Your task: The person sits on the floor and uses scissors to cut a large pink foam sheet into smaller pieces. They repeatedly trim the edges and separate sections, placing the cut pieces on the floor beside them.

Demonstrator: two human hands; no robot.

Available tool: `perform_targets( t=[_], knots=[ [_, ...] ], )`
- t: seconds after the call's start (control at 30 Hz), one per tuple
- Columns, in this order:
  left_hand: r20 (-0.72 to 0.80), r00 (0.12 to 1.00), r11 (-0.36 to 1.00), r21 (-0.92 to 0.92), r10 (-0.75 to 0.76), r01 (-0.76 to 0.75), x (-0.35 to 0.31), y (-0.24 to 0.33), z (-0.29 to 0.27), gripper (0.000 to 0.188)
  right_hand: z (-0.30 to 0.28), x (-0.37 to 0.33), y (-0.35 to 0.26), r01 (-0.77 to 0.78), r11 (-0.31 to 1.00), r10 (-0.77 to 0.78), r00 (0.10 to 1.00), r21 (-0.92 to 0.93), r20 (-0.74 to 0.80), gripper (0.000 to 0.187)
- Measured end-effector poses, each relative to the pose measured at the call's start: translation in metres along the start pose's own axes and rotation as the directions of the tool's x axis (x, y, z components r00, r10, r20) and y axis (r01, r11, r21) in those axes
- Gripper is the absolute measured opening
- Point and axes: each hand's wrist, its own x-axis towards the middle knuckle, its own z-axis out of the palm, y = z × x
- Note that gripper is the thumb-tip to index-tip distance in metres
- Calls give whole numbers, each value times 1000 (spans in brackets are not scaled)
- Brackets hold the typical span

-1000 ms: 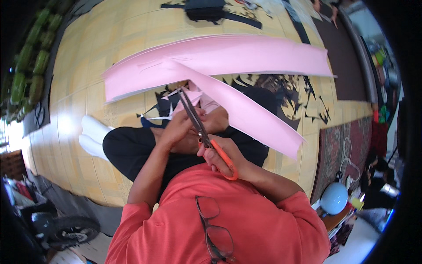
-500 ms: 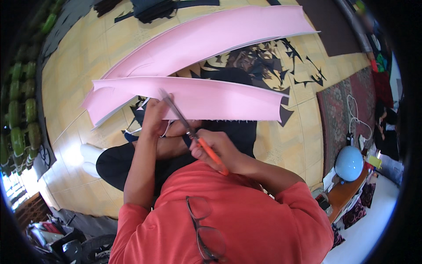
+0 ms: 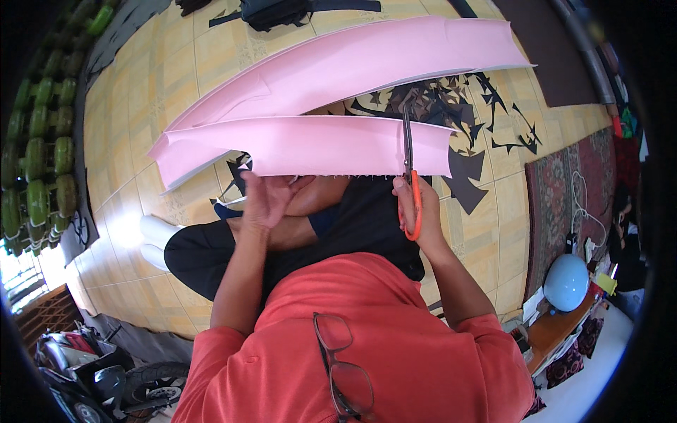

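My right hand [image 3: 429, 213] grips a pair of scissors [image 3: 417, 201] with orange handles, their long dark blades pointing away from me across the right part of a pink sheet strip [image 3: 338, 146]. The blades look close together. At the strip's near edge, toward its left end, my left hand [image 3: 262, 199] is open, palm partly up and fingers spread, with nothing held. That near edge is slightly ragged. Behind it lies a longer, curved pink strip [image 3: 374, 60], whose left end runs under the nearer one.
Dark offcuts [image 3: 437, 102] are scattered behind and right of the near strip. A dark folded bundle [image 3: 271, 10] lies at the far side. To the right are a patterned rug [image 3: 557, 183] with a white cable and a light blue rounded object [image 3: 565, 282]. A motorcycle [image 3: 99, 377] stands lower left.
My right hand has carried the scissors rightward, turning the blades from slanting left to nearly straight ahead. My left hand has come off the near strip's edge, its fingers spreading.
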Motion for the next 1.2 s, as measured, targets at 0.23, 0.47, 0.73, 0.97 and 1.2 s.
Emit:
perform_targets(
  t=[0.23,0.47,0.73,0.97,1.2],
  knots=[
    [-258,958,969,175,-123,172,40,-53,19,34,1,6,5,56,997,-55,998,-50,26,35],
    [-335,913,968,173,232,-182,53,-2,65,29,25,-4,4,198,976,-199,980,-88,3,23],
    [-351,785,860,206,511,-467,35,51,109,28,89,0,-33,418,908,-418,889,43,188,21],
    [-314,760,822,225,569,-523,18,56,114,30,109,8,-72,612,790,-586,773,-42,241,28],
    [-307,746,807,238,590,-540,14,50,108,36,114,8,-73,604,796,-580,779,-38,240,32]
  ],
)
